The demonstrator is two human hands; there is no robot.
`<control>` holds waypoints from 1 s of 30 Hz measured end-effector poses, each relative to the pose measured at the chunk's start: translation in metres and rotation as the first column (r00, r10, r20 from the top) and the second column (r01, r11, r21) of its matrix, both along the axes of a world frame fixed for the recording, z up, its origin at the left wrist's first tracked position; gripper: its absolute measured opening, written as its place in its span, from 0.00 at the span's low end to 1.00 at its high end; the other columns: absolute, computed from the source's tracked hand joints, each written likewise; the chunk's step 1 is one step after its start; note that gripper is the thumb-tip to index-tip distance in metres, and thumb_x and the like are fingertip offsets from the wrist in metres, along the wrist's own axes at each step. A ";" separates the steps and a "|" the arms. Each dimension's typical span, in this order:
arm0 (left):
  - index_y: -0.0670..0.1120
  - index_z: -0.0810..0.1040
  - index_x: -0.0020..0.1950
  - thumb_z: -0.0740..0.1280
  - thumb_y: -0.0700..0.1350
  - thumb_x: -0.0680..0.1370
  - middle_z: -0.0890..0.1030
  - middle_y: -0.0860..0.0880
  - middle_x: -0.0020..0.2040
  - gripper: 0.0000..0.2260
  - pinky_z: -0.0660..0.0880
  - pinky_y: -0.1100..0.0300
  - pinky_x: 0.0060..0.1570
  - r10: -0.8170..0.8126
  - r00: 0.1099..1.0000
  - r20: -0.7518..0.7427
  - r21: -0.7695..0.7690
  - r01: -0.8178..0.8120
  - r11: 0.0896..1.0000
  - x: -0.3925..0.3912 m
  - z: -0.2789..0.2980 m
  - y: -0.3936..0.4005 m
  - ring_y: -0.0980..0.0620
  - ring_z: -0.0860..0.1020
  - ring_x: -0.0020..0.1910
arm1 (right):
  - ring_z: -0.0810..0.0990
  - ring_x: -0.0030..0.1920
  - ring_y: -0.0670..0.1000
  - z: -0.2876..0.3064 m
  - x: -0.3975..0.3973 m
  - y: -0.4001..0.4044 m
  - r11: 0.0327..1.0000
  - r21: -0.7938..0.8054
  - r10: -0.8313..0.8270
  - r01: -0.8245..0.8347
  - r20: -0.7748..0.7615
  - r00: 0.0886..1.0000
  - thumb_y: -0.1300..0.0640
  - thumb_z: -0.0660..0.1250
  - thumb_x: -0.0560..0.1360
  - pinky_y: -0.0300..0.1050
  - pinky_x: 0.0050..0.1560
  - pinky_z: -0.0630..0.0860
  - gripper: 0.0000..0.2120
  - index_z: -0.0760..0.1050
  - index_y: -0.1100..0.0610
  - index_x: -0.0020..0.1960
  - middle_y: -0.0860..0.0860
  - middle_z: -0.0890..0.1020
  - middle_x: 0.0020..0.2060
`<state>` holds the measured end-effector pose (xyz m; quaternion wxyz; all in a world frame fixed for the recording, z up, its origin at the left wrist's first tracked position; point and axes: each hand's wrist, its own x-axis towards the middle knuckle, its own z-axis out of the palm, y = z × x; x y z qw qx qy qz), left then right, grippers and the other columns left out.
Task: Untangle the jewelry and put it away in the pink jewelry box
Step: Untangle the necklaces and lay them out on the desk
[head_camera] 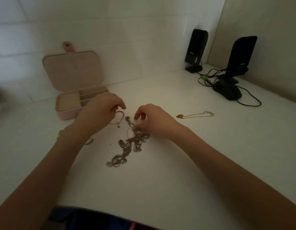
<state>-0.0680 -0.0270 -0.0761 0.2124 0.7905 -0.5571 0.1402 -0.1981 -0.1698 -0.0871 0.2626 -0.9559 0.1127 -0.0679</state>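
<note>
Working the knot looked best done slowly: pin the chain pile (127, 148) flat on the white bench (160, 188), tease one strand out, never yank. Pile was thin silvery links, clumped, mid-bench. Right hand (154, 120) pinched its far end, fingers curled. Left hand (100, 110) curled around a red cord bracelet (118, 117), grip looked light. Gold chain (195, 114) lay apart, already straight. Pink jewelry box (67, 112) beyond, lid up, padded ridged slots. Two black speakers (196, 47) farthest.
</note>
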 end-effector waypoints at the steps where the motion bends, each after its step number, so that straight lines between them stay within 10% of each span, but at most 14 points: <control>1: 0.41 0.83 0.43 0.67 0.27 0.69 0.82 0.45 0.40 0.12 0.71 0.58 0.45 -0.014 1.000 -0.012 -0.011 0.013 1.000 0.000 -0.002 0.003 0.46 0.79 0.41 | 0.74 0.49 0.49 0.000 0.005 0.001 1.000 0.006 0.009 -0.009 -0.012 1.000 0.47 0.73 0.69 0.44 0.49 0.72 0.17 0.77 0.52 0.53 0.50 0.75 0.50; 9: 0.45 0.83 0.46 0.70 0.34 0.71 0.82 0.49 0.41 0.08 0.70 0.61 0.44 -0.087 0.986 -0.141 -0.055 0.080 0.995 -0.012 -0.012 0.008 0.54 0.75 0.40 | 0.71 0.36 0.41 -0.004 0.011 -0.004 0.997 0.065 0.038 -0.038 -0.004 0.999 0.52 0.68 0.74 0.31 0.36 0.67 0.08 0.77 0.56 0.46 0.43 0.74 0.37; 20: 0.42 0.83 0.49 0.66 0.35 0.75 0.84 0.45 0.46 0.08 0.72 0.57 0.50 -0.177 0.972 -0.155 0.002 0.180 0.984 -0.014 -0.023 -0.002 0.46 0.78 0.47 | 0.80 0.32 0.46 0.006 -0.006 -0.018 0.720 0.694 -0.169 -0.001 0.176 0.970 0.59 0.62 0.79 0.35 0.35 0.72 0.06 0.69 0.57 0.44 0.48 0.80 0.32; 30: 0.40 0.76 0.47 0.62 0.39 0.78 0.77 0.45 0.46 0.04 0.62 0.60 0.45 -0.049 0.994 -0.100 0.060 0.055 0.997 -0.012 -0.026 -0.003 0.49 0.69 0.46 | 0.71 0.27 0.45 0.011 -0.012 -0.027 0.787 0.615 -0.203 0.061 0.165 0.965 0.57 0.67 0.76 0.34 0.30 0.69 0.05 0.73 0.57 0.44 0.50 0.76 0.27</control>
